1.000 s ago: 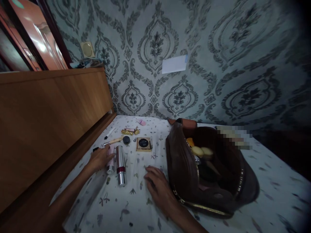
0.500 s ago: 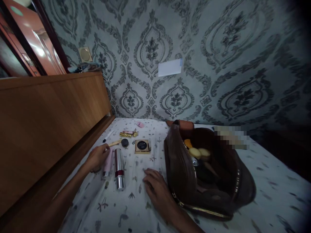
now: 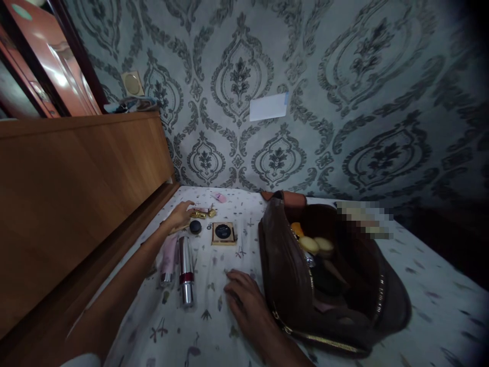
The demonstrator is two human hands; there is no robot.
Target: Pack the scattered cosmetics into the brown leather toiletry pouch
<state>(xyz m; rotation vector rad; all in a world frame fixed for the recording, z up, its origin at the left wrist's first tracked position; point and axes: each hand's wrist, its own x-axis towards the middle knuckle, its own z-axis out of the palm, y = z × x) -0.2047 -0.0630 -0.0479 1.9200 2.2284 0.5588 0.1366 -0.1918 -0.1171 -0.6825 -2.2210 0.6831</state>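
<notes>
My left hand (image 3: 180, 215) reaches out at the left beside the gold tubes (image 3: 199, 212), its fingers extended and nothing visible in its grasp. Just below it are a round black pot (image 3: 195, 227) and part of a pale stick. A pink tube (image 3: 168, 260) and a silver tube with a red band (image 3: 186, 270) lie nearer me. My right hand (image 3: 244, 293) rests open on the patterned sheet, left of the brown bag (image 3: 284, 265). The bag stands unzipped, with round yellowish pads (image 3: 317, 245) inside. A square gold compact (image 3: 223, 233) lies between the hands, farther back.
A wooden panel (image 3: 84, 178) borders the bed on the left. The patterned wall (image 3: 237, 153) rises behind the sheet. A small pink item (image 3: 220, 198) lies near the back edge, and a pixelated object (image 3: 364, 219) lies behind the bag.
My left hand has moved forward and slightly right, from the pale stick toward the gold tubes. My right hand stays almost in place.
</notes>
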